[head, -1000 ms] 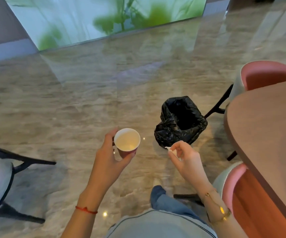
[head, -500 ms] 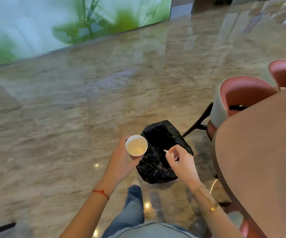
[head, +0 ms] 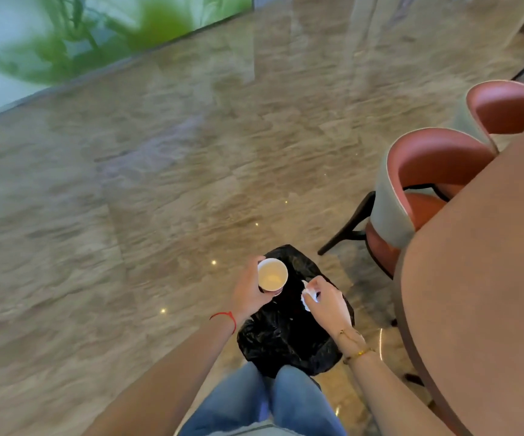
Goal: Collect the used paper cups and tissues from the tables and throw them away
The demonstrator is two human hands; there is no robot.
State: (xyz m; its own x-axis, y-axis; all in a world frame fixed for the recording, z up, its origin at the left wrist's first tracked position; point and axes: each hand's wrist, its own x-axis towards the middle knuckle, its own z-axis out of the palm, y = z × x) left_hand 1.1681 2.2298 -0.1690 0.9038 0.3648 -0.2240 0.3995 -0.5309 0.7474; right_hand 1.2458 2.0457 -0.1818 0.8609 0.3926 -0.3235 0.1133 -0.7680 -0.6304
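Two loads over black bin bag (head: 289, 335) for dropping: my left hand (head: 248, 294) fingers wrapped round paper cup (head: 272, 274), upright; my right hand (head: 326, 302) fingertips pinching tissue (head: 307, 298).

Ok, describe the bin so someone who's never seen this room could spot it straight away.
Start at the long brown table on the right and the nearest pink chair tucked against it. On the marble floor just left of that chair stands the bin, right in front of the person's knees. It is the only black thing there, lined with a crinkled, glossy bag.
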